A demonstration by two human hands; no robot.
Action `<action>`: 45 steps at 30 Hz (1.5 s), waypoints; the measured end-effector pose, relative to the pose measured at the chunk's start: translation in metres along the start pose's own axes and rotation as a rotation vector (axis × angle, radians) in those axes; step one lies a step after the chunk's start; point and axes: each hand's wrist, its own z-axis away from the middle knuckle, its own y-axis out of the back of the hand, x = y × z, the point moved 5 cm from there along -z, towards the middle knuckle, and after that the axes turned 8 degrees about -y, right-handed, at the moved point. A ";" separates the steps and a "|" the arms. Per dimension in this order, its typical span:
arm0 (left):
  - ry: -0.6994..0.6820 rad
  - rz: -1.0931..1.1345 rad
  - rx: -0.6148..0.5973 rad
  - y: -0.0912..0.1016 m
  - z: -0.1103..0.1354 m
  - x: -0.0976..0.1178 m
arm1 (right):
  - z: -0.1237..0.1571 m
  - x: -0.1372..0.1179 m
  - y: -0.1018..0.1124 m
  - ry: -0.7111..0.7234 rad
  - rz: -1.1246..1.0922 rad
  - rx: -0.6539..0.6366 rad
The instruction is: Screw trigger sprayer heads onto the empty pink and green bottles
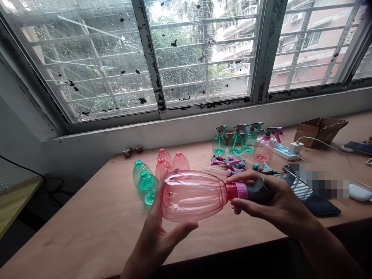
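A clear pink spray bottle [194, 197] lies sideways in the air above the table, its base to the left and neck to the right. My left hand [162, 232] grips the base end, thumb below and fingers mostly hidden behind the plastic. On the neck sits a dark grey spray head [257, 192] with a purple collar [241, 190]. My right hand [279, 205] is closed around that head, fingertips by the collar. Whether the collar is fully tightened I cannot tell. Behind the bottle stand open pink bottles [180, 159] and green bottles [141, 173] without heads.
Loose pink-and-grey spray heads [231, 162] lie in a pile mid-table. Behind them stand green bottles with heads [219, 144] and a pink one [264, 149]. A power strip [286, 152], a cardboard box [319, 131], a phone [319, 205] and a mouse [360, 192] occupy the right.
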 end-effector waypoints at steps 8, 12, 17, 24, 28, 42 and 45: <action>-0.051 -0.058 0.125 0.001 0.002 0.000 | -0.003 0.002 -0.004 -0.022 -0.010 -0.038; -0.042 0.045 0.017 0.004 -0.001 0.000 | 0.000 0.003 -0.004 -0.030 -0.022 -0.001; -0.061 0.009 0.080 0.007 0.003 0.004 | -0.001 0.003 -0.005 -0.030 -0.055 0.000; 0.112 0.195 0.017 0.005 -0.001 -0.006 | 0.000 0.001 -0.004 -0.019 0.035 0.049; 0.150 0.001 0.057 0.008 -0.004 -0.006 | -0.002 0.000 -0.004 -0.028 0.039 0.032; 0.164 0.097 0.008 0.004 -0.008 -0.010 | -0.006 0.003 0.005 -0.052 0.035 0.090; 0.151 0.138 0.051 0.002 -0.006 -0.005 | -0.007 0.002 0.005 -0.054 0.013 0.088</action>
